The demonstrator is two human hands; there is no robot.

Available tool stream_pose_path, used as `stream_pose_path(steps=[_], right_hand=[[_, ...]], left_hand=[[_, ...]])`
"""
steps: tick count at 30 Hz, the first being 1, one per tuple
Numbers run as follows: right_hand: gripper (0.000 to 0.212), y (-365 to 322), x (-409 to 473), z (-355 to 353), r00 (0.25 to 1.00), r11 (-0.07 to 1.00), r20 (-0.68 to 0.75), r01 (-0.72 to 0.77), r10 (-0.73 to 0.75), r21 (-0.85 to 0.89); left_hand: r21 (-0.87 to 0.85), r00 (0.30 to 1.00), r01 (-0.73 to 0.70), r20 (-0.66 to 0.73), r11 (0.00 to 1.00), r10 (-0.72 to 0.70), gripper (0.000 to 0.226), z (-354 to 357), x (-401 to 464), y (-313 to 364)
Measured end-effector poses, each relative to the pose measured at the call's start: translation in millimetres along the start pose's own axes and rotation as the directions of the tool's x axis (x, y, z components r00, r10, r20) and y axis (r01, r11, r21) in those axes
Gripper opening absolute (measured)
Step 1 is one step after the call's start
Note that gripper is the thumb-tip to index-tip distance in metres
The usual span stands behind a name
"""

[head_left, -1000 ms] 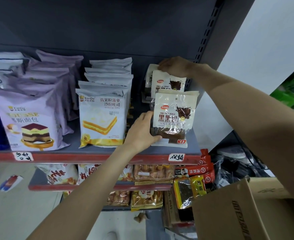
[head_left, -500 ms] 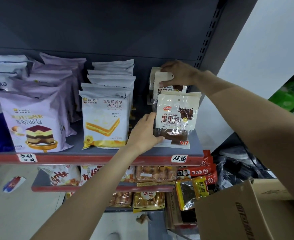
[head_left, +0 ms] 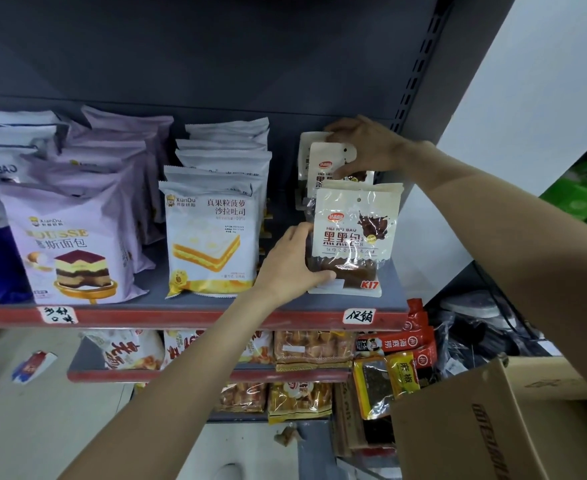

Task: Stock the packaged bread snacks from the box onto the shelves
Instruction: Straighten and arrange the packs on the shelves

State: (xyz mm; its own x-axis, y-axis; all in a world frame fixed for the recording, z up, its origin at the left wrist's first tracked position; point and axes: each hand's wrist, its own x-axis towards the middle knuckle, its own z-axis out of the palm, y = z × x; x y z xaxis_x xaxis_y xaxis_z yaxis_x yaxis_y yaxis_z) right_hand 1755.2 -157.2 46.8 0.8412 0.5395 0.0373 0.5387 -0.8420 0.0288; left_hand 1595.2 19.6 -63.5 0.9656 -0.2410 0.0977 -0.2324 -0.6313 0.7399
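A cream packet of dark bread [head_left: 354, 237] stands upright at the front right of the grey shelf [head_left: 195, 299]. My left hand [head_left: 295, 261] grips its lower left edge, thumb across the front. Behind it stand two more of the same packets [head_left: 323, 161]. My right hand [head_left: 361, 143] holds the top of the nearer one, fingers curled over it. The cardboard box [head_left: 475, 431] sits open at the lower right; its inside is hidden.
Yellow-and-white toast packets [head_left: 209, 237] and purple mousse bread packets [head_left: 67, 244] fill the shelf to the left in rows. Lower shelves hold orange snack packs [head_left: 311, 348]. Red sachets [head_left: 399, 341] hang by the right upright. A white wall rises to the right.
My right hand has slid down from the packets' top edge and now grips the second packet lower. The front packet and my left hand have barely moved.
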Motion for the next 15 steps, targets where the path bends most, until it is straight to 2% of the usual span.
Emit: stream_pose_path(steps=[3, 6, 7, 11, 15], right_hand=[[0.059, 10, -13, -3, 0.996, 0.992, -0.079, -0.037, 0.047, 0.123], [0.047, 20, -27, 4, 0.971, 0.974, -0.167, -0.143, 0.172, 0.174], [0.044, 22, -29, 8, 0.959, 0.959, -0.158, -0.203, 0.236, 0.198], [0.036, 15, -27, 19, 0.899, 0.791, 0.01, -0.391, 0.439, 0.47], [0.021, 2, -20, 19, 0.871, 0.651, 0.065, -0.411, 0.487, 0.638]], left_hand=[[-0.29, 0.997, -0.004, -0.076, 0.957, -0.019, 0.069, -7, 2, 10], [-0.537, 0.963, -0.084, -0.26, 0.839, -0.07, 0.034, -19, 17, 23], [-0.58, 0.955, -0.081, -0.279, 0.81, -0.104, 0.028, -24, 23, 27], [-0.558, 0.986, 0.026, -0.124, 0.83, -0.114, 0.03, -30, 38, 31], [-0.555, 0.987, 0.098, -0.053, 0.826, -0.153, 0.041, -28, 39, 26]])
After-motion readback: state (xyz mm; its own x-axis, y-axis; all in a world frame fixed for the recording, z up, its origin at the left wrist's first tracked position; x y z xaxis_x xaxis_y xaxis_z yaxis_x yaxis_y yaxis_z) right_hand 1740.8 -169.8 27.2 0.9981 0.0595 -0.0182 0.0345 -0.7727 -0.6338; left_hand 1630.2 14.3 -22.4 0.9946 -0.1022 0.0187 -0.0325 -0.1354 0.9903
